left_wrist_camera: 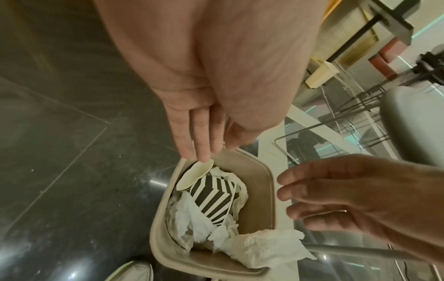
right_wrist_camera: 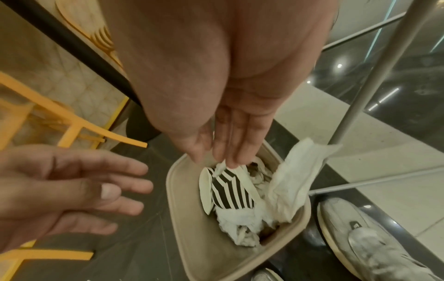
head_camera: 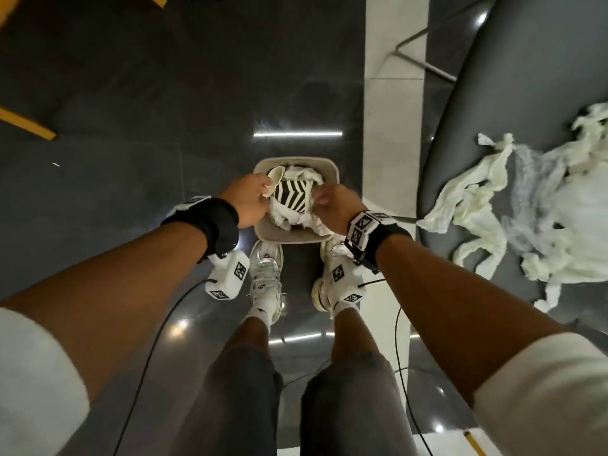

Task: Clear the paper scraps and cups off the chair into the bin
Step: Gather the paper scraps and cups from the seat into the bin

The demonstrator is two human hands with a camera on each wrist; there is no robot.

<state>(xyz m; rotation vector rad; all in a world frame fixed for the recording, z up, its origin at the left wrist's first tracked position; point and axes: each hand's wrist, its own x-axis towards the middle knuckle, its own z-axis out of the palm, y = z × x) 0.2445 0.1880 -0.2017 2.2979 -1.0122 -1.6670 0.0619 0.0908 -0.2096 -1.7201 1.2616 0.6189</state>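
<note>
Both forearms reach straight down and forward over the bin (head_camera: 268, 230), which stands on the dark floor (head_camera: 131, 93) just ahead of the 2 shoes.

Left hand (head_camera: 248, 200): over the bin's left rim, fingers straight and close together, pointing down. In the left wrist view the fingertips (left_wrist_camera: 204, 155) sit at the pale base of the striped cup (left_wrist_camera: 211, 197); contact or a small gap, cannot tell. Nothing is gripped.

Right hand (head_camera: 330, 207): over the bin's right rim, fingers extended and loosely spread. In the right wrist view its fingertips (right_wrist_camera: 234, 161) meet a twist of white paper lying on the cup; pinching or only touching, cannot tell.

Striped cup: inside the bin, lying on its side, base toward the left rim, bedded in crumpled paper (right_wrist_camera: 238, 222). 1 larger sheet (right_wrist_camera: 295, 182) drapes over the bin's near-right rim, partly outside.

Chair (head_camera: 493, 93): dark grey seat at the right, its curved edge close to the bin. Paper scraps (head_camera: 513, 209) lie spread over the seat, a few strands trailing over the near edge.

Edges and room: a grey chair leg (right_wrist_camera: 374, 70) rises just beside the bin's right corner. A white floor strip (head_camera: 391, 110) runs between bin and chair. Yellow chair legs (head_camera: 28, 123) stand well apart at the far left. Cables trail on the floor behind the feet.
</note>
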